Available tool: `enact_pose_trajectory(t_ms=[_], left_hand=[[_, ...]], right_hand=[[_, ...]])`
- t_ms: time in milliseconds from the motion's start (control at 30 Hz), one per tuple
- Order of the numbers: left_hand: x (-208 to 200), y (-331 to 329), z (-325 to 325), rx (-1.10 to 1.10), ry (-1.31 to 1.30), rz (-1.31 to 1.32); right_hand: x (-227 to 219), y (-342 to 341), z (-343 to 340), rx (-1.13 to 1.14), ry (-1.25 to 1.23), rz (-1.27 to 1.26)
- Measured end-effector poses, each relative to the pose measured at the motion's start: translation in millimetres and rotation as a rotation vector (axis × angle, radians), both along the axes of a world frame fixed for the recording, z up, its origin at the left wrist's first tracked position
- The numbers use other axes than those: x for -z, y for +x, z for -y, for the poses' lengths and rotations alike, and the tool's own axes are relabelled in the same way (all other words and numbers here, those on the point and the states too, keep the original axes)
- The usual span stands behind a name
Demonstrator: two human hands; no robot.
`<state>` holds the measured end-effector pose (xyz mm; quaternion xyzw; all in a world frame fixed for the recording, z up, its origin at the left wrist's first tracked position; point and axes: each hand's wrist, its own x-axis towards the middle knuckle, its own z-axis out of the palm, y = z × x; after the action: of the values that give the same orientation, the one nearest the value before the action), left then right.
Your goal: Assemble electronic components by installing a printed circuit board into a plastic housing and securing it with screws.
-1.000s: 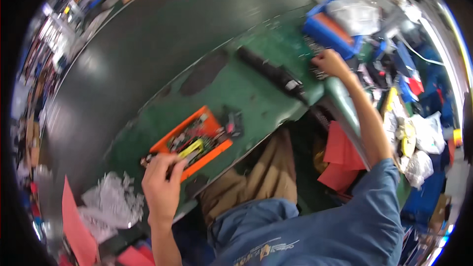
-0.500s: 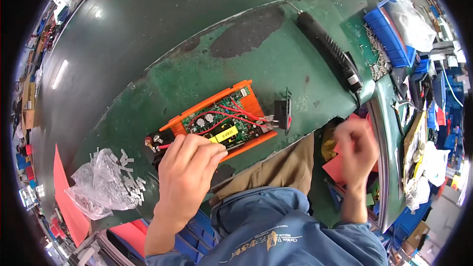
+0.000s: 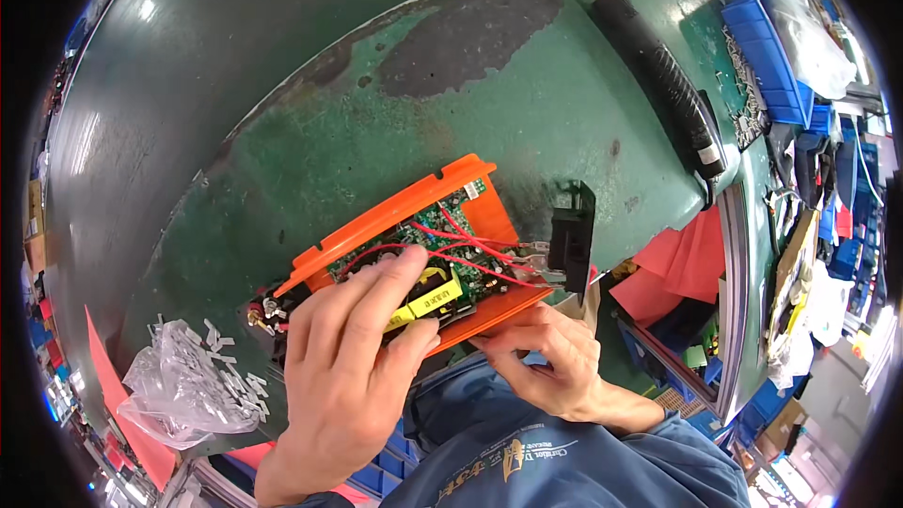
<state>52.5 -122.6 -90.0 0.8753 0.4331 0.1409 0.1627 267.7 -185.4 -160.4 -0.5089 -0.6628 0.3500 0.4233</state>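
Observation:
An orange housing (image 3: 381,214) lies tilted on the bench, with a green circuit board (image 3: 376,243) inside it. Red wires (image 3: 467,233) run across the board to a black end panel (image 3: 570,240) standing at the housing's right end. A yellow-wrapped transformer (image 3: 435,297) sits on the board's near side. My left hand (image 3: 353,353) is closed around the near left part of the housing, its fingers over the board and its thumb by the near wall. My right hand (image 3: 550,357) grips the near wall close to the right end; some of its fingertips are hidden beneath.
A black electric screwdriver (image 3: 658,80) lies at the far right. Beyond it are loose screws (image 3: 745,99) and a blue bin (image 3: 767,52). At left, a clear plastic bag (image 3: 174,381) spills small silvery pieces beside a red sheet (image 3: 122,404). An open drawer (image 3: 682,357) holds red sheets.
My right hand has come from above the drawer at right to the housing's near edge. My left hand has spread further over the board, and the housing now tilts more.

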Motion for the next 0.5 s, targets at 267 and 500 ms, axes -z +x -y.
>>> enact_pose_trajectory(t_ms=[267, 500], left_hand=[[0, 1, -2, 0.009, -0.06, 0.027], [7, 3, 1, -0.028, -0.031, 0.07]], right_hand=[[4, -4, 2, 0.038, 0.003, 0.017], [13, -13, -4, 0.124, 0.119, -0.036]])
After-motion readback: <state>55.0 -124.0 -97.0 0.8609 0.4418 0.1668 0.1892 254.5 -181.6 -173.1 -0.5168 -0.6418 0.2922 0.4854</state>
